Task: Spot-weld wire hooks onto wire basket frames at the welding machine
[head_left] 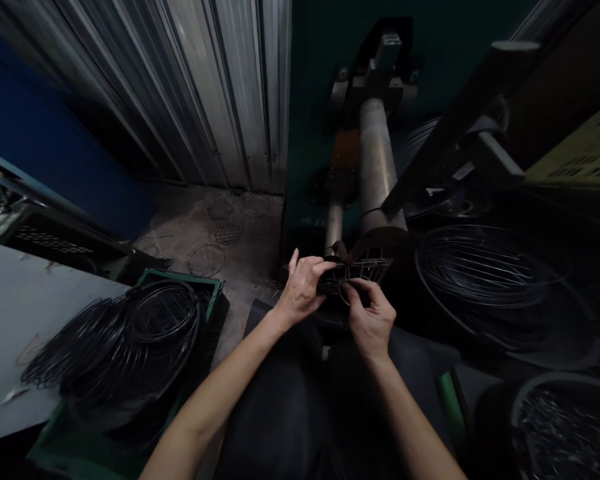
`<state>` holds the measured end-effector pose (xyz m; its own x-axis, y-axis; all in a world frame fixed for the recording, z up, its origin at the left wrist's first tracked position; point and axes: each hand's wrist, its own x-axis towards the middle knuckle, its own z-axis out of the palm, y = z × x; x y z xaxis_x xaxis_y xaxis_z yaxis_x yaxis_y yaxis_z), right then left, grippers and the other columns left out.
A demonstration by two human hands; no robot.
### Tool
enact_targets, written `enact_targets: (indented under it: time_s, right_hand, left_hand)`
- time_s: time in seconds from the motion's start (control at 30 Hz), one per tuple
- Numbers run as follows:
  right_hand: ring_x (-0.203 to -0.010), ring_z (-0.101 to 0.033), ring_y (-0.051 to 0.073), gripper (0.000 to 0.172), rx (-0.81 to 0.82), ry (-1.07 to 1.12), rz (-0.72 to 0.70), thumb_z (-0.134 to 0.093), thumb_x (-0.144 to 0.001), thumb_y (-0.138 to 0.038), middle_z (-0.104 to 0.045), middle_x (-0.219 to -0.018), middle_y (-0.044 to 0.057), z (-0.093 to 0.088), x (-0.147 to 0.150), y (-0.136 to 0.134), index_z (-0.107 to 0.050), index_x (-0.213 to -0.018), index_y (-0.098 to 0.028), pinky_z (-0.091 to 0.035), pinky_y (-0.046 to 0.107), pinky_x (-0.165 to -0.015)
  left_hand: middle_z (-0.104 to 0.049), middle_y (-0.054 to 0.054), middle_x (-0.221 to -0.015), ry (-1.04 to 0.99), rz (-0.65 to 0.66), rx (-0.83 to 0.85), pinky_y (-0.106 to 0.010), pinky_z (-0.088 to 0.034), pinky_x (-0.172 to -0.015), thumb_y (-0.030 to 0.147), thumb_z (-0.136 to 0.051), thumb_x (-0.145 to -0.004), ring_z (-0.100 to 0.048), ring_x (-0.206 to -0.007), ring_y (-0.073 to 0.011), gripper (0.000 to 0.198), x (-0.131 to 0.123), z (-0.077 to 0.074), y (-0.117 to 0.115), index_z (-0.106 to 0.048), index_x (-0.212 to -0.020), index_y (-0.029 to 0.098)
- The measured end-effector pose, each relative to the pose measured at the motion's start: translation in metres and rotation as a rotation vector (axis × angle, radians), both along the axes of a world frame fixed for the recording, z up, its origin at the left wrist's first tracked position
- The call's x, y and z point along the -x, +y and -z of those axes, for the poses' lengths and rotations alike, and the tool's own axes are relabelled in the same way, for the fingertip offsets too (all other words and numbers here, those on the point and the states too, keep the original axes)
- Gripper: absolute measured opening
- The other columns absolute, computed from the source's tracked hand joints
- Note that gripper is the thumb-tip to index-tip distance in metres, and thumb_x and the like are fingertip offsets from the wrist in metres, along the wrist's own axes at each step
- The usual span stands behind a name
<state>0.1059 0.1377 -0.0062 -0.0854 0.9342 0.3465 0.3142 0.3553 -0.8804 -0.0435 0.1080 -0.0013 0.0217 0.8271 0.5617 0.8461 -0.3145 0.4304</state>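
Note:
A small wire rack (375,268) of thin dark bars sits at the lower end of a machine with a thick metal cylinder (379,153) and a thinner rod (335,223). My left hand (305,283) is at the rack's left side, its thumb and index finger closed on the wire edge below the rod. My right hand (371,313) pinches a thin curved wire at the near side of the rack, just below the cylinder's end. The fingertips of both hands are close together, and the shadow hides the exact contact.
On the left a green crate (215,285) holds a heap of round wire grids (163,313). Wire rings (207,260) lie on the floor by the corrugated wall. To the right are a basin of wire hoops (480,267) and a bucket of small metal pieces (565,427).

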Motion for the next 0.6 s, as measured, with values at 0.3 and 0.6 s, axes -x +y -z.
enact_targets:
  time_s: [0.3, 0.6]
  right_hand:
    - [-0.077, -0.060, 0.014, 0.018, -0.029, 0.054, -0.029, -0.059, -0.083, -0.034, -0.064, -0.082, 0.003, 0.006, 0.001, 0.001, -0.065, -0.086, -0.018, -0.048, 0.027, -0.075]
    - [-0.077, -0.059, 0.014, 0.018, -0.087, -0.017, -0.058, -0.058, -0.084, -0.034, -0.063, -0.087, 0.003, 0.005, -0.007, 0.001, -0.064, -0.092, -0.018, -0.048, 0.028, -0.072]
  left_hand:
    - [-0.054, -0.007, -0.111, -0.011, 0.010, -0.071, -0.056, -0.022, -0.109, 0.014, -0.056, -0.075, -0.053, -0.107, -0.0195, 0.050, 0.002, 0.004, 0.001, -0.036, -0.120, 0.021]
    - [-0.051, -0.006, -0.113, -0.001, 0.043, -0.140, -0.060, -0.020, -0.108, 0.013, -0.061, -0.072, -0.051, -0.109, -0.0204, 0.052, 0.007, 0.015, 0.005, -0.035, -0.116, 0.024]
